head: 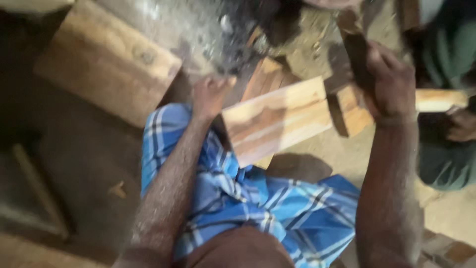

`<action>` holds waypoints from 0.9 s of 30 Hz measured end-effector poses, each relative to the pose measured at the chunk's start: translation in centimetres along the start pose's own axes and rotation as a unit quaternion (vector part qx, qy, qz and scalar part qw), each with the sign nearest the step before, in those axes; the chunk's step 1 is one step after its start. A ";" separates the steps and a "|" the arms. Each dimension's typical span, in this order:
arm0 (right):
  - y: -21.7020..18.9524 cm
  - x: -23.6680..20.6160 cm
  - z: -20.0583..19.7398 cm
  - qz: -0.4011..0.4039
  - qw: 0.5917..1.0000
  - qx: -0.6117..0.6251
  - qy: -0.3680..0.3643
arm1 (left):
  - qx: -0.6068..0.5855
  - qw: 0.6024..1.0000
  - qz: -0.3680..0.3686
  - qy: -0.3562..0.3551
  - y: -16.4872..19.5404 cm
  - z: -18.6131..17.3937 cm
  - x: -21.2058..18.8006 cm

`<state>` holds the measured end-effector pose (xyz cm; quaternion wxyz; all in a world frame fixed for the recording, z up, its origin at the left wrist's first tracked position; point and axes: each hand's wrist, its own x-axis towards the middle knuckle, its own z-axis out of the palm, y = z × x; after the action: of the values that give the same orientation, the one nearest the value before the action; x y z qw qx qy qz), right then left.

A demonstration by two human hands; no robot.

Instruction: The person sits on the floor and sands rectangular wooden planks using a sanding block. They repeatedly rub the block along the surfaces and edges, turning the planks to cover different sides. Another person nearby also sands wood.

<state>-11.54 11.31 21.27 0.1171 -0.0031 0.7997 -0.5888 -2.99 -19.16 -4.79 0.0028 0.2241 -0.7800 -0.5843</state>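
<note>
Head view: I see right hand (391, 82) clenched on a dark tool handle (356, 52), left hand (210, 94) touching plank (277, 119).
Plank's long axis runs left-right, right end tilted slightly up-frame.

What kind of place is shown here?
Probably a simple woodworking spot on a dusty floor: a striped plank by the left hand, wooden blocks, and the right hand gripping a dark tool.

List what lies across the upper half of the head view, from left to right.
Large wooden block → left hand → striped wooden plank → right hand gripping a dark tool handle → another person's hand.
</note>
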 end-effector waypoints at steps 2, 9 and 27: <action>2.5 -5.6 2.2 0.050 0.982 0.180 -0.037 | -0.106 0.994 0.016 -0.023 0.2 0.2 -0.3; 8.5 -18.1 15.5 -0.141 0.944 -0.299 -0.023 | -0.089 0.980 -0.043 -0.173 0.3 0.3 -0.9; 9.5 -15.3 12.2 -0.054 0.886 -0.461 -0.025 | -0.055 0.983 -0.045 -0.168 1.3 -0.4 -1.5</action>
<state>6.92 4.97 11.70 0.0905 -0.1147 0.9764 -0.1592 -1.97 -18.74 -3.04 -0.1420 0.1575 -0.7253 -0.6550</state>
